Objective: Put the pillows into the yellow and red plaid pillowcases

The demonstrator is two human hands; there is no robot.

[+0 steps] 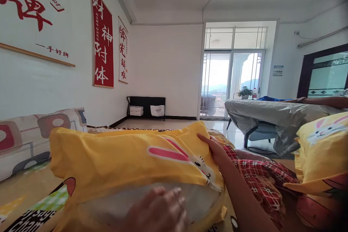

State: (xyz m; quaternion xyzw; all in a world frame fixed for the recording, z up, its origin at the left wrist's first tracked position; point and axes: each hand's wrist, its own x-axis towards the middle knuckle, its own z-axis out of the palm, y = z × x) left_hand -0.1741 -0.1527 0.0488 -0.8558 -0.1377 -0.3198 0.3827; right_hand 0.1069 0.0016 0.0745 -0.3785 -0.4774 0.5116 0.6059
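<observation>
A yellow pillowcase (114, 156) printed with a white rabbit with pink ears lies across the bed in front of me. Its near side gapes, showing the pale grey-white pillow (198, 197) inside. My right hand (216, 148) is closed on the far right corner of the pillowcase, thumb on top and the other fingers mostly hidden. At the opening, my left hand (160, 208) is against or just over the pillow. Motion blurs its fingers, so their grip is unclear.
Under the pillowcase spreads a patterned bed sheet (32, 195). A grey patterned cushion (43, 137) lies left, red plaid cloth (258, 177) right. Another yellow rabbit pillow (323, 148) is at far right. Beyond, another person's arm (323, 101) rests on a covered table (252, 108).
</observation>
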